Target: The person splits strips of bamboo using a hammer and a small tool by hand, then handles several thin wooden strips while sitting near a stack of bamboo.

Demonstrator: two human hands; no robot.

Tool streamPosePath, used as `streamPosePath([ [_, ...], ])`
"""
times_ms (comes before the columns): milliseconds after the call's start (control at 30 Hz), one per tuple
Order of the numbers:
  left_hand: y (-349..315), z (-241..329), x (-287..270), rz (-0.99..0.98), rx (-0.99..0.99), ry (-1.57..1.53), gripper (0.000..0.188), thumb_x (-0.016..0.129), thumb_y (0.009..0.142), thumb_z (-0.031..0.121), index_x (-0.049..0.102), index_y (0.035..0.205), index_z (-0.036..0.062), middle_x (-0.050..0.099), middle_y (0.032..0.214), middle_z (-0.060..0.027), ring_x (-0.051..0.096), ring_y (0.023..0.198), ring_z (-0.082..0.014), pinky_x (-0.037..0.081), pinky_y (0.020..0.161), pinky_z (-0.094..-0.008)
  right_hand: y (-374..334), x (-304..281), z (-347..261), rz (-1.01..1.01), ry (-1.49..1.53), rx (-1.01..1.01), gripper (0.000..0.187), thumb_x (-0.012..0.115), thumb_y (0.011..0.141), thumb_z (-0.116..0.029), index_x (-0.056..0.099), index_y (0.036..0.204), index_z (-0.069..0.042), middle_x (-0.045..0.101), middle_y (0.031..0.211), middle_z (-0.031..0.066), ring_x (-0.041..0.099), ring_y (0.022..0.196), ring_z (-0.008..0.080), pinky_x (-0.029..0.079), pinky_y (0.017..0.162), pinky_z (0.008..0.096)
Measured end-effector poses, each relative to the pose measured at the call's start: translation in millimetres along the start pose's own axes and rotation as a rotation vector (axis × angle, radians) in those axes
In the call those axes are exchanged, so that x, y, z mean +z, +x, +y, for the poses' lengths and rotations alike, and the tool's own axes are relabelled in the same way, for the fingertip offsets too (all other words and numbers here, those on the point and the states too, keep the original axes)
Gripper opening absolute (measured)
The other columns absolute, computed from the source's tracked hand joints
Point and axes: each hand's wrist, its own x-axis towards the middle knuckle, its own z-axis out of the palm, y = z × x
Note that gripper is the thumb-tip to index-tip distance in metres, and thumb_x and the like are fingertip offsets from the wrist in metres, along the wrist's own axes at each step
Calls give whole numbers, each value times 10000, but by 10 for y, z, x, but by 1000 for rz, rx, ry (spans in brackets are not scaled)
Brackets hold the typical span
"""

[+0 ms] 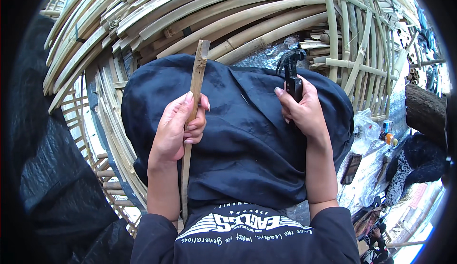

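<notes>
My left hand [183, 126] is closed around a long, narrow bamboo strip [198, 73]. The strip stands nearly lengthwise in front of me, its squared far end above my lap and its near end reaching down by my left forearm. In my right hand [304, 103] is a compact black multi-tool [292, 73] with a hammer-like head and a curved claw pointing away from me. My fingers wrap its handle, hiding the lower part. Tool and strip are apart, both over the dark cloth [238, 135] across my lap.
Split bamboo lengths [228, 16] are piled beyond my knees. A bamboo lattice [357, 40] rises at the far right. To my right lie a phone [351, 168], a clear plastic bag [366, 128] and a small orange bottle [390, 138]. Black sheeting [57, 183] covers the left.
</notes>
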Motion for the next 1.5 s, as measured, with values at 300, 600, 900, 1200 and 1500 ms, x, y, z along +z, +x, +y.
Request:
streamPosePath([
  [300, -4, -19, 13, 4, 13, 23, 343, 393, 1080, 353, 517, 1046, 35, 304, 614, 80, 225, 473, 6, 218, 385, -159, 67, -10, 42, 7, 77, 50, 187, 684, 932, -108, 512, 865, -79, 491, 598, -36, 446, 436, 49, 380, 397, 226],
  [600, 31, -81, 100, 99, 75, 166, 254, 427, 1075, 296, 510, 1100, 57, 409, 651, 52, 329, 514, -3, 290, 430, -156, 78, -56, 99, -51, 159, 37, 212, 673, 946, -157, 484, 869, -99, 464, 651, -19, 480, 520, 70, 409, 440, 223],
  [900, 128, -441, 350, -30, 23, 234, 218, 472, 1063, 241, 561, 1066, 42, 519, 793, 16, 488, 674, -43, 429, 588, -192, 45, 10, 37, -108, 380, -10, 289, 759, 879, -159, 479, 836, -99, 701, 1047, 178, 453, 535, 26, 454, 473, 220],
  [1200, 136, -388, 554, -105, 88, 801, 279, 468, 1056, 212, 622, 1130, -9, 607, 863, -5, 550, 780, -67, 456, 678, -214, 19, -71, 78, -162, 481, 47, 273, 740, 900, -184, 483, 844, -114, 718, 1003, 206, 404, 500, 15, 439, 462, 194],
  [1500, 613, -123, 193, -33, 424, 1682, 230, 639, 867, 42, 697, 1088, 21, 662, 1005, -112, 615, 941, -272, 507, 870, -355, -24, -134, 28, -160, 530, 46, 271, 731, 901, -168, 477, 822, -118, 724, 979, 196, 404, 506, 12, 434, 480, 186],
])
